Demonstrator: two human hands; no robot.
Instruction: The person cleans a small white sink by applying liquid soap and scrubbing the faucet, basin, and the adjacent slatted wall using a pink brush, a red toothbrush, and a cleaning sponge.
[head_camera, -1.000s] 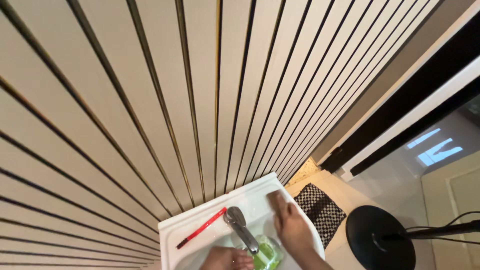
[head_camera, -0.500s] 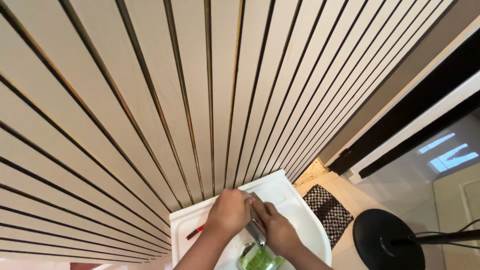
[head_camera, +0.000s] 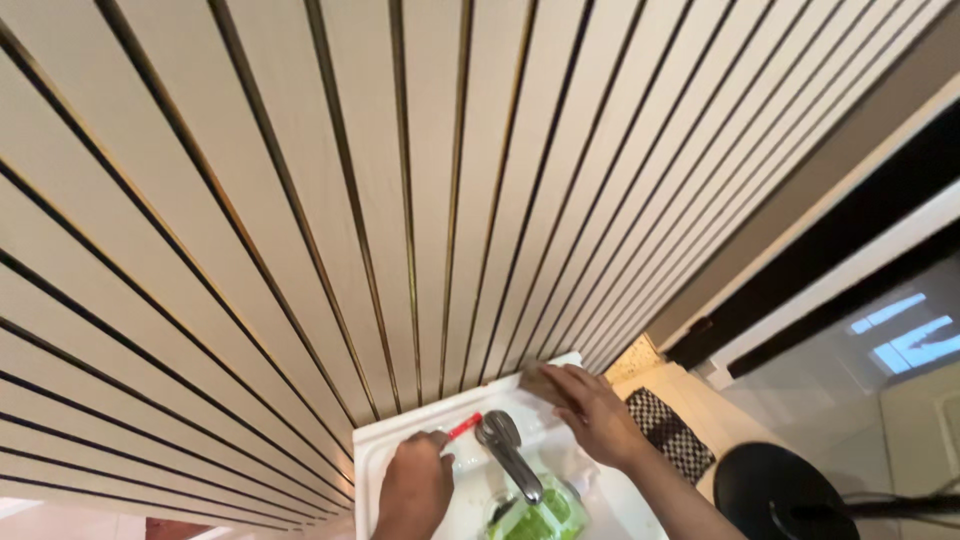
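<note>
Head view, looking steeply down a slatted wall (head_camera: 400, 200) to a white basin (head_camera: 375, 450). Left hand (head_camera: 412, 490) sits at the basin's back ledge, fingers curled around the near end of a red toothbrush (head_camera: 464, 426); grip closed on it as far as the angle shows. Brush's long axis runs up and right from that hand, toward the chrome tap (head_camera: 508, 455), free end just beside the tap's base. Right hand (head_camera: 590, 415) lies flat on the ledge's far right corner, fingers together, pressing something brownish, perhaps a cloth; cannot tell clearly. Green cup (head_camera: 540, 515) stands under the spout, between both wrists. Left hand nearer the brush.
</note>
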